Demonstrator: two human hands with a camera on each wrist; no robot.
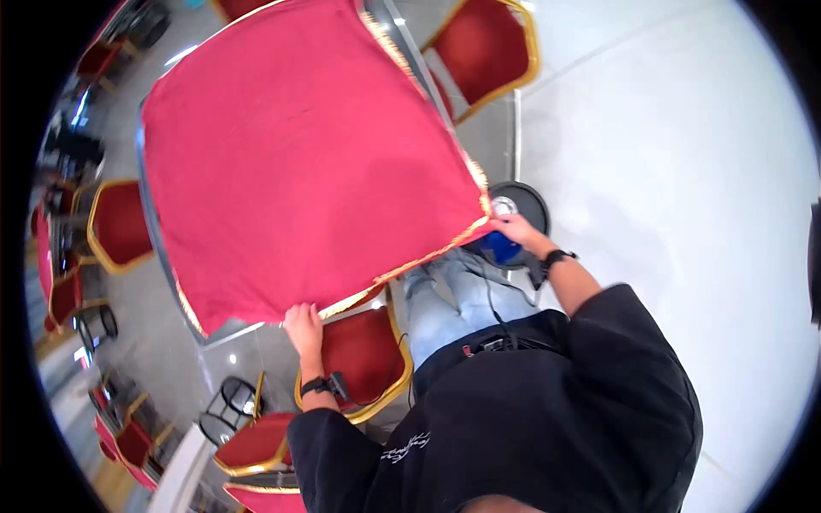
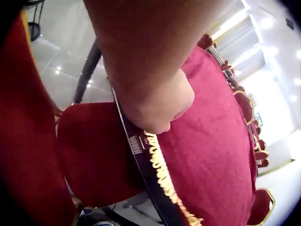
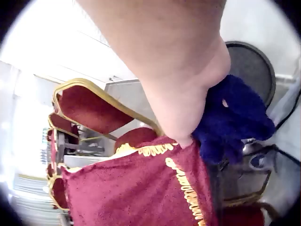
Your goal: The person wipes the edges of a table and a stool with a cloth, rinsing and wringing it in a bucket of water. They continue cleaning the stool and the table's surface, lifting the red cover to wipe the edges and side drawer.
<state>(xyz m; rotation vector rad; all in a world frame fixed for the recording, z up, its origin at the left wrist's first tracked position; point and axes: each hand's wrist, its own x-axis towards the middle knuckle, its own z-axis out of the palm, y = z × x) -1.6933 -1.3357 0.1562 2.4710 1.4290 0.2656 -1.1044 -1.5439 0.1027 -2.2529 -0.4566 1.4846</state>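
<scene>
A red cloth with gold fringe lies spread over a glass-edged table. My left hand grips the cloth's near edge by the near-left corner; in the left wrist view the hand is curled on the fringed edge above the table's dark rim. My right hand pinches the cloth's near-right corner; in the right wrist view the hand holds the fringed corner, with a blue fuzzy thing just beside it.
Red chairs with gold frames stand around: one under the near edge, one at the far right, others at the left. A round dark floor base lies beside my right hand. White floor stretches to the right.
</scene>
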